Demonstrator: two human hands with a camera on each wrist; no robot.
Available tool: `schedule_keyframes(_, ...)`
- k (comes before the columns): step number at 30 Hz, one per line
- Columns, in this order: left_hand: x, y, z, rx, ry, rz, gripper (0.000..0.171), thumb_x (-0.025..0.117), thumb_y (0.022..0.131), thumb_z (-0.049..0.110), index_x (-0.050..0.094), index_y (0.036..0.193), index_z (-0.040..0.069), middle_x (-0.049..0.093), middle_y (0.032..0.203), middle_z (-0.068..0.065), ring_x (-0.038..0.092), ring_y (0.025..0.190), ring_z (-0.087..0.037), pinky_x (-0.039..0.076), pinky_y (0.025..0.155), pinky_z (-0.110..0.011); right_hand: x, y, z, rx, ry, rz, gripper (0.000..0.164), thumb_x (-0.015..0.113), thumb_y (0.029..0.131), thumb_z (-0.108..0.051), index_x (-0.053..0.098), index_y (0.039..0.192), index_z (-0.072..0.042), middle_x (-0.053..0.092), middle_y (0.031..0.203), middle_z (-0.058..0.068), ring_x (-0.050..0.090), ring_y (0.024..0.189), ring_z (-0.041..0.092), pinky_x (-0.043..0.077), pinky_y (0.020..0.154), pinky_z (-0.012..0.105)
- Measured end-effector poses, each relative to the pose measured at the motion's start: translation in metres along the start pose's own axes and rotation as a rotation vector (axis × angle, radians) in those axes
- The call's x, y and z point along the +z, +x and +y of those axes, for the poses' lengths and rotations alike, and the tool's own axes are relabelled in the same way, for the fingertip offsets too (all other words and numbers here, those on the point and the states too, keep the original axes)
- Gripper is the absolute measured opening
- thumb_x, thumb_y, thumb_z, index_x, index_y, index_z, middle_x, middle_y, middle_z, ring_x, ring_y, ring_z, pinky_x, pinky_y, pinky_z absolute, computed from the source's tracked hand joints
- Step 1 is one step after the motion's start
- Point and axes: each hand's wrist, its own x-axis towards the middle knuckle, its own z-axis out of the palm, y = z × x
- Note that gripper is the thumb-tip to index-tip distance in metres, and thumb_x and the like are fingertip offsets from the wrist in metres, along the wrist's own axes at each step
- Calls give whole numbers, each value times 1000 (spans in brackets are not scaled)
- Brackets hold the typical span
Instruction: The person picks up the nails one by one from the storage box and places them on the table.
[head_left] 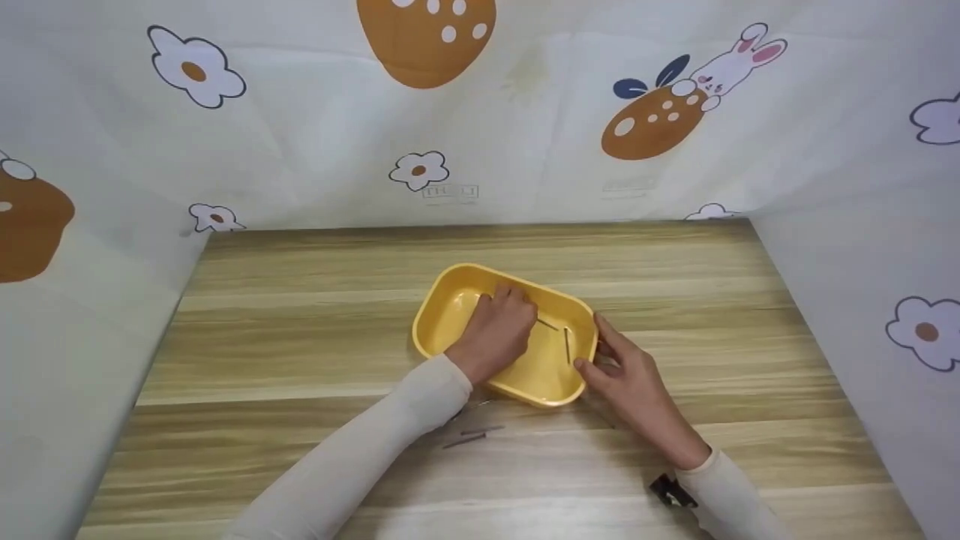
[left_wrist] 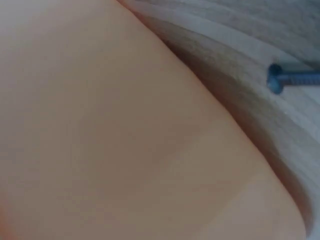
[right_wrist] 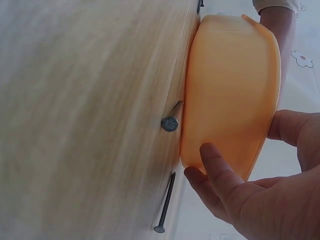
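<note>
My left hand [head_left: 495, 337] reaches down into a yellow plastic tray [head_left: 540, 373], back of the hand up and fingers bent; its fingertips are hidden. One nail [head_left: 548, 325] shows beside those fingers; whether the hand holds it I cannot tell. Another nail [head_left: 568, 346] lies at the tray's right end. My right hand [head_left: 634, 386] grips that end, thumb at the rim and fingers along the outer wall, also visible in the right wrist view. Skin fills most of the left wrist view, with a blurred nail [left_wrist: 295, 79] at its right edge.
Loose nails [head_left: 465, 441] lie on the wood-grain table [head_left: 300, 330] in front of the tray, close to the left sleeve. The right wrist view shows a nail [right_wrist: 170, 122] near the tray's base and another nail [right_wrist: 165, 205] farther along. Patterned sheeting [head_left: 315, 150] surrounds the table's back and sides.
</note>
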Motion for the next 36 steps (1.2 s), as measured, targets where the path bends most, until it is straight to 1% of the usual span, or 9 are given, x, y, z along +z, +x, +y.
schedule_keyframes(5, 3, 3, 2, -4, -11, -33, 10, 73, 100, 12, 83, 103, 10, 74, 105, -9, 68, 101, -28, 61, 74, -43, 0, 0, 0, 0, -1, 7, 82, 75, 100, 3, 30, 168, 6, 48, 164, 29, 62, 140, 42, 58, 101, 30)
schedule_keyframes(12, 6, 5, 6, -19, -10, -70, 10, 75, 98, 10, 84, 102, 12, 74, 106, -10, 67, 105, -28, 60, 77, -45, 0, 0, -1, -4, -2, 6, 82, 76, 99, 3, 31, 168, 6, 46, 166, 29, 61, 140, 42, 58, 102, 30)
schedule_keyframes(18, 5, 6, 7, -17, 15, -71, 10, 77, 97, 8, 84, 100, 14, 74, 104, -9, 68, 104, -27, 60, 77, -43, -1, 1, -3, -33, -40, 1, 81, 77, 99, 3, 32, 167, 8, 45, 166, 28, 62, 140, 43, 58, 103, 31)
schedule_keyframes(22, 5, 7, 6, -23, 14, -77, 11, 76, 97, 7, 84, 99, 14, 73, 103, -9, 68, 104, -27, 59, 77, -43, -1, 1, -4, -38, -31, 1, 82, 77, 99, 4, 31, 167, 9, 46, 165, 30, 63, 139, 44, 58, 103, 31)
schedule_keyframes(27, 6, 7, 6, -20, 19, -76, 11, 76, 97, 6, 84, 97, 14, 74, 103, -9, 67, 105, -27, 59, 77, -43, -1, 1, -4, -27, -12, 4, 82, 77, 99, 4, 32, 167, 8, 48, 164, 30, 64, 137, 43, 58, 103, 31)
schedule_keyframes(31, 8, 7, 7, -14, 14, -78, 11, 76, 97, 7, 84, 99, 13, 74, 105, -9, 67, 105, -27, 59, 77, -43, -1, 0, -4, -22, -16, 1, 82, 76, 100, 2, 31, 168, 7, 47, 165, 29, 62, 140, 42, 57, 104, 31)
schedule_keyframes(36, 5, 3, 10, 5, 23, -80, 10, 76, 97, 9, 85, 100, 13, 73, 105, -10, 67, 103, -27, 59, 77, -43, -1, 0, -1, 8, -21, 1, 83, 76, 100, 1, 30, 169, 5, 47, 165, 28, 60, 142, 41, 57, 104, 31)
